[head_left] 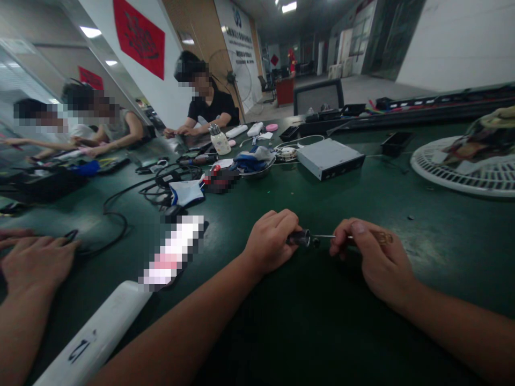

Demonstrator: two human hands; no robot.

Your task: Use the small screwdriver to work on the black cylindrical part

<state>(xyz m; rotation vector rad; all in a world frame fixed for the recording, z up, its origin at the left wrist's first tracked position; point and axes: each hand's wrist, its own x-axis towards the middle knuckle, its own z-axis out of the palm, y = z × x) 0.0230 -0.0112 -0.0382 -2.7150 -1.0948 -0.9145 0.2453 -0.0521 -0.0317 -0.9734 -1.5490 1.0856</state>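
My left hand [271,241] grips the dark handle of a small screwdriver [300,238] above the dark green work mat [257,209]. My right hand [374,262] pinches the far end of its thin metal shaft [332,236] between fingers and thumb. A small dark piece [316,242] sits near the handle's end, but its form is unclear. Nothing else touches either hand, and the mat lies just below them. The nearest other item is a pixelated, pink-and-white object [173,252] to the left of my left hand.
A co-worker's hand [34,262] rests on the mat at the left, near black cables [116,225] and a long white object [96,338]. Beyond stand a silver metal box [330,158], a bowl holding blue cloth [255,163], and a round white fan guard [454,166].
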